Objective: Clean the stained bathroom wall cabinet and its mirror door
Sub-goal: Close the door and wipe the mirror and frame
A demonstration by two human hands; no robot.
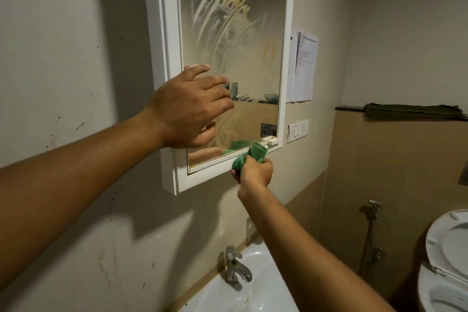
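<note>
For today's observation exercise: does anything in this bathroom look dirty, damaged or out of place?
Yes. The mirror door carries yellowish swirled smears across its upper half, and the wall left of the cabinet is flecked with dark marks.

Scuffed off-white wall on the left, white sink with chrome tap down near, toilet far right, beige tiles behind.

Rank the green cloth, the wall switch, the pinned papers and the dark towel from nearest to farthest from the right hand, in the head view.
1. green cloth, gripped in the right hand itself.
2. wall switch, just up and to the right.
3. pinned papers, higher on the wall.
4. dark towel, on the far-right ledge.
</note>
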